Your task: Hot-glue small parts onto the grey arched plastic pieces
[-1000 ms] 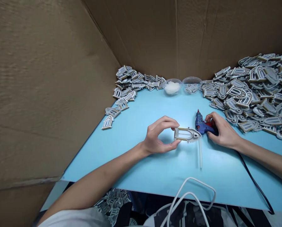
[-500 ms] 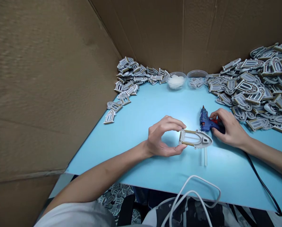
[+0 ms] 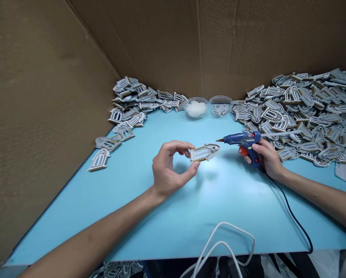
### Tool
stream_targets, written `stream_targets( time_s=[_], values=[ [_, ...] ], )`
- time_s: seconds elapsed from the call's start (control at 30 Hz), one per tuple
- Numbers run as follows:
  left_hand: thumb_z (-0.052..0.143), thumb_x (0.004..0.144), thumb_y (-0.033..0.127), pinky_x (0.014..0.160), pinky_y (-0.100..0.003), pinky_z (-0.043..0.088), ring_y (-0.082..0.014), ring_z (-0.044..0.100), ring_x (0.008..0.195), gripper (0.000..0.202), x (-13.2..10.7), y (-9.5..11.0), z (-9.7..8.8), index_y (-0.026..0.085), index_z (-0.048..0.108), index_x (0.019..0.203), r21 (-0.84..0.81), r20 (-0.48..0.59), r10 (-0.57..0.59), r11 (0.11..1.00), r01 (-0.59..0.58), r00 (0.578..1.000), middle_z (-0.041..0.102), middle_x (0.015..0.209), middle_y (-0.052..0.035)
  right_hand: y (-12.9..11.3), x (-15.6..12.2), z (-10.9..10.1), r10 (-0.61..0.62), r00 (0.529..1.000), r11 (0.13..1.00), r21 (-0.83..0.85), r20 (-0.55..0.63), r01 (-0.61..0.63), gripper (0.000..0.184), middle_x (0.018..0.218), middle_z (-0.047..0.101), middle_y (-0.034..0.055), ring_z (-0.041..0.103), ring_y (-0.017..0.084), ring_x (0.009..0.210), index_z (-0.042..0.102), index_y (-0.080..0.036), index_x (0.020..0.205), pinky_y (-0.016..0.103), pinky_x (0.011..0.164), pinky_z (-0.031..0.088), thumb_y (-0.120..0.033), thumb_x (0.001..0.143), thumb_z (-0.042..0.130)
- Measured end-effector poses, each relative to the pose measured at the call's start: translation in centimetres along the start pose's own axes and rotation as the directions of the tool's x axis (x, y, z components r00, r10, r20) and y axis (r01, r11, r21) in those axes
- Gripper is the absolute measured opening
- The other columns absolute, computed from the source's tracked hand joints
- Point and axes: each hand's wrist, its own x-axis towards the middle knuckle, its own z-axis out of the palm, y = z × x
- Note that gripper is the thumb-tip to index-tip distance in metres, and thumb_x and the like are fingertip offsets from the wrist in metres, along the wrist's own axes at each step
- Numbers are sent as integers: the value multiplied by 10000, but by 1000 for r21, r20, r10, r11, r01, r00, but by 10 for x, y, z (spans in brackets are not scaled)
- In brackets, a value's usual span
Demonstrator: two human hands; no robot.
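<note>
Between the thumb and fingers of my left hand (image 3: 173, 168) is a small arched window-shaped piece (image 3: 204, 153), white and grey with gold edges, held above the table. My right hand (image 3: 267, 156) grips a blue hot glue gun (image 3: 244, 141) by its handle, raised off the surface. Its nozzle points left, a little above the tip of the arched piece and apart from it. A clear glue stick (image 3: 281, 133) juts out of the gun's back. The gun's red trigger shows beside my fingers.
Similar arched pieces are heaped at the right (image 3: 306, 112) and back left (image 3: 138, 96) of the blue table (image 3: 167, 224). Two clear tubs (image 3: 196, 108) stand between them, one with white material. A black cord (image 3: 294, 216) and white cable (image 3: 225, 224) lie in front. Cardboard walls (image 3: 161, 42) enclose the back and left.
My right hand has lifted the glue gun and turned it from pointing away to pointing left. The arched piece stays in my left hand. The whole view has shifted.
</note>
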Motion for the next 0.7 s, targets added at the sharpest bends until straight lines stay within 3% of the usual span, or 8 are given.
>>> stream_targets(
  time_s=[0.33,0.47,0.53,0.6,0.63,0.7],
  values=[
    [812,778,232,727,-328,544,-173,709,836,351,0,1,0,210,613,1066,43,30,-45,998,44,999,751,1016,-67,0,3,-4,2,1000,997,75,21,-4,318,844,763,98,535,174,526,644,-179,968,364,564,442,-423,763,636],
    [825,770,230,732,-324,544,-172,701,827,359,-1,1,-1,203,636,1073,50,42,-54,997,52,998,750,1003,-63,6,-1,-7,-97,995,991,-93,-13,95,377,914,763,78,568,191,583,615,-203,1144,373,599,470,-409,829,644],
    [835,761,242,746,-321,544,-169,692,823,360,0,2,-1,198,654,1068,50,43,-90,995,88,995,750,997,-63,8,-4,-9,-246,968,913,-326,42,246,402,1039,764,94,655,233,745,605,-222,1240,396,699,516,-371,869,648],
    [844,756,266,766,-316,545,-160,678,812,340,2,2,-1,189,679,1043,29,50,-205,979,204,977,753,989,-65,10,-5,-9,-368,908,732,-540,199,415,398,1144,743,126,684,281,940,613,-216,1274,435,834,527,-332,893,639],
    [849,754,286,766,-312,547,-157,672,800,327,3,1,-1,184,687,1019,1,68,-297,955,298,952,754,979,-67,11,-5,-9,-382,881,639,-608,279,470,397,1161,731,142,677,297,990,615,-204,1281,451,875,518,-317,900,632],
    [875,729,333,755,-309,558,-169,680,797,340,6,1,-1,175,687,963,-84,135,-505,851,518,852,759,941,-74,12,-5,-7,-328,872,519,-702,364,488,404,1130,713,152,663,305,973,608,-181,1297,454,873,507,-290,908,620]
  ],
)
